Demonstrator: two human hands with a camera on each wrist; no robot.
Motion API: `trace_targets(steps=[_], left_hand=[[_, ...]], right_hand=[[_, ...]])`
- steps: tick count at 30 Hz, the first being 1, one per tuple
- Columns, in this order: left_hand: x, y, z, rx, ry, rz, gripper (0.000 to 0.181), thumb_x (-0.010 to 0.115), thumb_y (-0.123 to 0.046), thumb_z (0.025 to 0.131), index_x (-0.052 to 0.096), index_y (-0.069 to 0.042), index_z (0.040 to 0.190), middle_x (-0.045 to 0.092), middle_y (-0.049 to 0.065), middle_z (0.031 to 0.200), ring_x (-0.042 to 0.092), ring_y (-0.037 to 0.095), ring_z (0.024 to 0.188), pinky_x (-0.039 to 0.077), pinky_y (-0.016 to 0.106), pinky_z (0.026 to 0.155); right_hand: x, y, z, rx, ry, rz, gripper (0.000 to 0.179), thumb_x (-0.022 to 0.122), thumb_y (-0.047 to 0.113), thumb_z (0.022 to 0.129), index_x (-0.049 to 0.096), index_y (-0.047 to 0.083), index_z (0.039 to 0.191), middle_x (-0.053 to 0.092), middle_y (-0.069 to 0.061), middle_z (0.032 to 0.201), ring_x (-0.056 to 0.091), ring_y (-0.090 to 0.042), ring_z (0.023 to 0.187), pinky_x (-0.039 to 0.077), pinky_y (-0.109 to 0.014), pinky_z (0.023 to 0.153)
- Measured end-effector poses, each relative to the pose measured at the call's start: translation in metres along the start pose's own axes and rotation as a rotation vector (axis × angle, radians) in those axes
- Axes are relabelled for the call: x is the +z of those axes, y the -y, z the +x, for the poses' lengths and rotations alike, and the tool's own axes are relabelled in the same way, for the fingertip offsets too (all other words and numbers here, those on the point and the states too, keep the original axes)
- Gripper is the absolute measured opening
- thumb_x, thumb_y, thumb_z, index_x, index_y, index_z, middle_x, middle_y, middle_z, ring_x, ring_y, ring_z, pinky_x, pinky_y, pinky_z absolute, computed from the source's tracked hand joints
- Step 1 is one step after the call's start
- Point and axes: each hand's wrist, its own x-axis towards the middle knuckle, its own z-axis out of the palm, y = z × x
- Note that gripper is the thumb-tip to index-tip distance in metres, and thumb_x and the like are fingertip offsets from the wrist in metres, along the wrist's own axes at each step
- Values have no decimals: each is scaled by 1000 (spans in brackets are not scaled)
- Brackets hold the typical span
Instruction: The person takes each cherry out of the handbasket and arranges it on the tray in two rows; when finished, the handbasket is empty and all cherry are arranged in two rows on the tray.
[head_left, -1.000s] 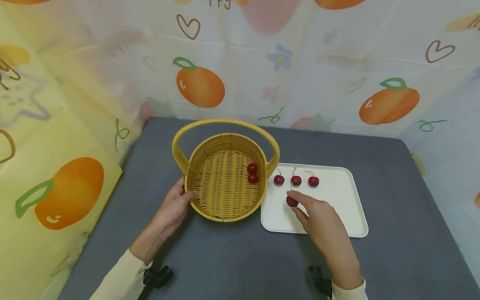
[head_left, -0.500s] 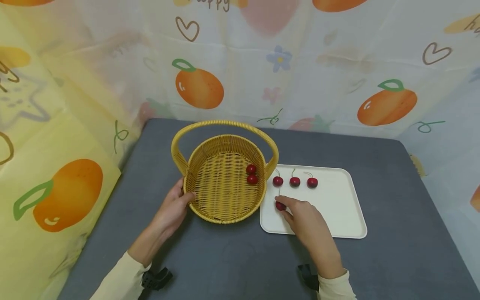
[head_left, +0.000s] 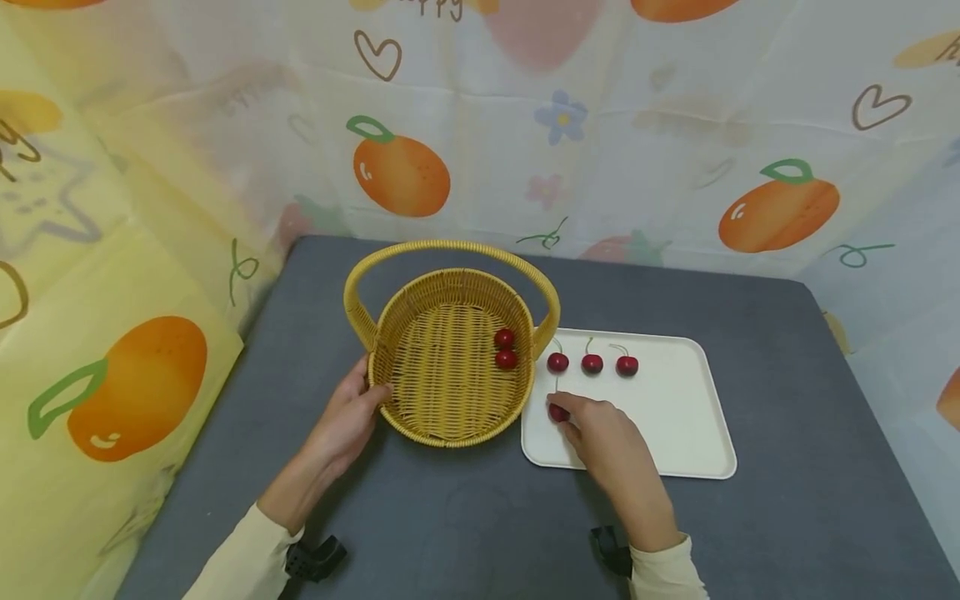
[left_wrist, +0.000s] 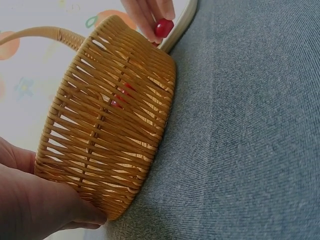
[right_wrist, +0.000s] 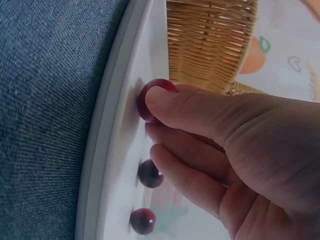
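The round wicker basket (head_left: 442, 383), fitted with one arched handle (head_left: 453, 245), is located left of the white rectangular tray (head_left: 667, 429) on the grey table surface (head_left: 465, 525). In the head view, the right base of the handle overlaps the tray's far left corner.

Basket contents: two dark red cherries, the far cherry (head_left: 505, 338) and the near cherry (head_left: 506, 359), adjacent to each other at the right side of the woven floor.

Tray contents: three stemmed cherries in a row along the far half, namely the left cherry (head_left: 557, 362), the middle cherry (head_left: 592, 363) and the right cherry (head_left: 627, 366), spaced apart.

The left hand (head_left: 347, 417) grips the left side of the basket, with the thumb over the rim. The right hand (head_left: 611, 442) pinches the held cherry (head_left: 558, 413) between thumb and fingers, stem upward, at the left portion of the tray, nearer than the row. Contact between this cherry and the tray cannot be determined.
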Motion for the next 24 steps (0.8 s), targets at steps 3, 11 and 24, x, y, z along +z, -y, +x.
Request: trace_targets(steps=[3,11,24], left_hand=[[0,-1,-1,2,1,2,74,38,6,106,1,-5,170,12,15,175,12,25,160,10,47,129],[-1,0,-1,8,9,5,74,38,4,107,0,-7,170,12,14,175,14,26,160,12,49,128],[0,0,-1,-1,0,-5,73,38,5,106,3,-4,169,16,16,173,15,26,159,12,47,128]], right_hand=[[1,0,0,1,-6,4,40,86,5,87,77,13,125,78,-7,109,72,-24,89,61,-47,86],[1,-2,-2,1,-28,9,42,86,4,86,76,13,127,78,-8,113,74,-25,92,61,-48,87],[-9,2,-6,-2,-39,17,46,86,8,88,74,12,132,77,-10,123,76,-29,103,60,-49,91]])
